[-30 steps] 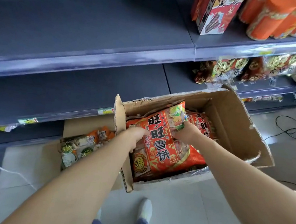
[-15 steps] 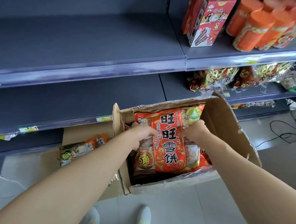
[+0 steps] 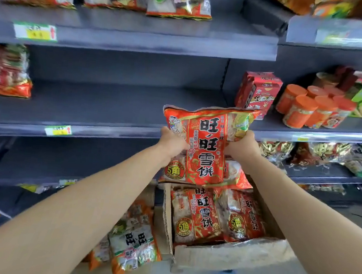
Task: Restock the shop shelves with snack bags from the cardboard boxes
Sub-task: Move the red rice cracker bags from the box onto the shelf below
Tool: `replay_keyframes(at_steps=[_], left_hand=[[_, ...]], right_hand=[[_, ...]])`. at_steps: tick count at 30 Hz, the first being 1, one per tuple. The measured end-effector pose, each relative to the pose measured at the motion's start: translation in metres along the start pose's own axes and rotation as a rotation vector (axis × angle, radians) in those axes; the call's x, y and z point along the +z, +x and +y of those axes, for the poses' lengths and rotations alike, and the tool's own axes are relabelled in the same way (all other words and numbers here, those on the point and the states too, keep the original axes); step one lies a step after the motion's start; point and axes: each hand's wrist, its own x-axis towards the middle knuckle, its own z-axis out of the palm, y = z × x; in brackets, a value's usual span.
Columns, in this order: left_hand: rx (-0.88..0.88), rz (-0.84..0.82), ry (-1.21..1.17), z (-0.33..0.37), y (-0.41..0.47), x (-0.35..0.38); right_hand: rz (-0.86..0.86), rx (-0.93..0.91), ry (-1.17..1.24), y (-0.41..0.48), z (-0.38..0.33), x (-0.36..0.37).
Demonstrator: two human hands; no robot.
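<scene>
Beyond the hands runs a grey shelf [image 3: 103, 104]. Red bags [image 3: 3, 71] stand at its far left; a red carton [image 3: 258, 91] and orange canisters [image 3: 312, 108] stand right of the right hand. Directly below the hands sits an open cardboard box [image 3: 230, 255] holding matching bags [image 3: 198, 216]. Pale bags [image 3: 133, 243] lie beside the left forearm. Both arms extend forward. Left hand [image 3: 171, 143] and right hand [image 3: 242, 146] grip the snack bag [image 3: 206, 144] by its side edges, upright, above the box. The fingers behind it are hidden, probably curled.
</scene>
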Motion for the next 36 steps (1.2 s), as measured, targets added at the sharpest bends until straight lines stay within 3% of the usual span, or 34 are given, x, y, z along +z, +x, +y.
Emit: replay_keyframes(at_steps=[3, 7, 16, 26, 36], left_hand=[[0.069, 0.127, -0.034, 0.008, -0.006, -0.048], [0.079, 0.281, -0.078, 0.005, -0.006, -0.127], [0.093, 0.526, -0.148, -0.036, 0.019, -0.349], [0.093, 0.624, -0.16, -0.06, 0.089, -0.583], [0.073, 0.613, -0.082, -0.08, 0.175, -0.684]], right_hand=[[-0.015, -0.132, 0.017, -0.017, -0.041, 0.026], [-0.158, -0.28, 0.053, -0.04, -0.087, 0.081], [-0.378, -0.508, -0.012, -0.092, -0.218, 0.257], [-0.483, -0.515, -0.017, -0.125, -0.346, 0.467], [-0.491, -0.44, -0.026, -0.104, -0.4, 0.583]])
